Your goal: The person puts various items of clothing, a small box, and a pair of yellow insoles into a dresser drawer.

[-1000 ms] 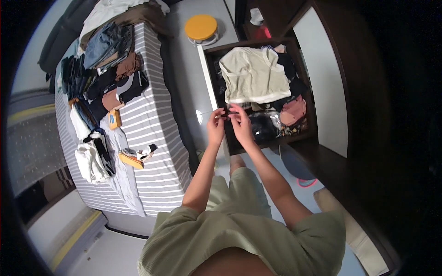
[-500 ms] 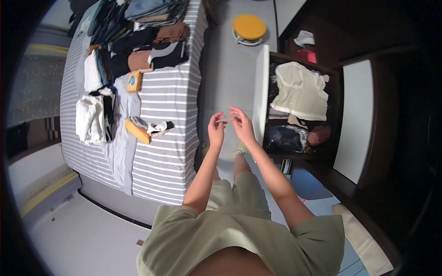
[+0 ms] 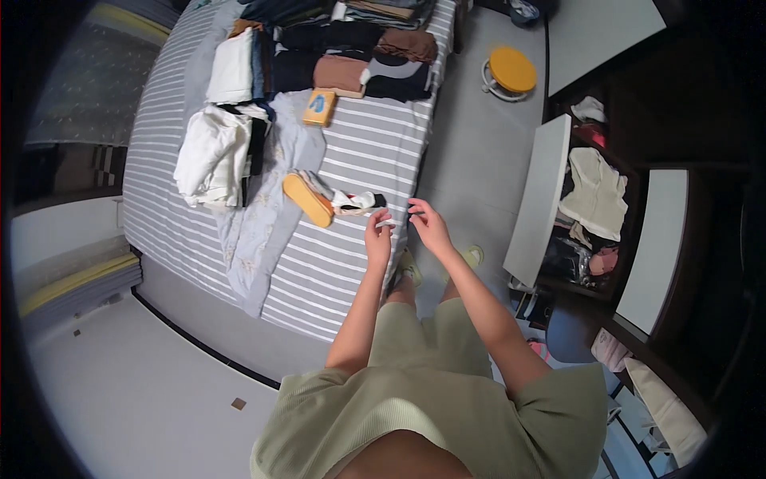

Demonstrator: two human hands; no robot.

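Observation:
My left hand (image 3: 379,234) is over the edge of the striped bed (image 3: 307,307), its fingers loosely bent and apart, holding nothing. To its right my right hand (image 3: 431,227) hovers just past the mattress edge, also empty, with fingers spread and slightly curled. Nearest to the left hand lies a small bunch of white and black cloth (image 3: 357,201), perhaps socks. Beside that is a yellow sole-shaped item (image 3: 307,200) with grey striped cloth against it. Farther up the bed sits a yellow box (image 3: 320,108) with a blue picture.
Folded trousers and tops, among them a brown folded garment (image 3: 340,74), cover the far bed. White clothes (image 3: 214,156) are piled at left. On the right a pulled-out drawer (image 3: 540,199) holds a cream top (image 3: 594,191). A yellow stool (image 3: 511,69) stands on the grey floor.
My view has turned left, so the bed sits more central and the drawer farther right. Both empty hands have come from above the floor to the bed's edge.

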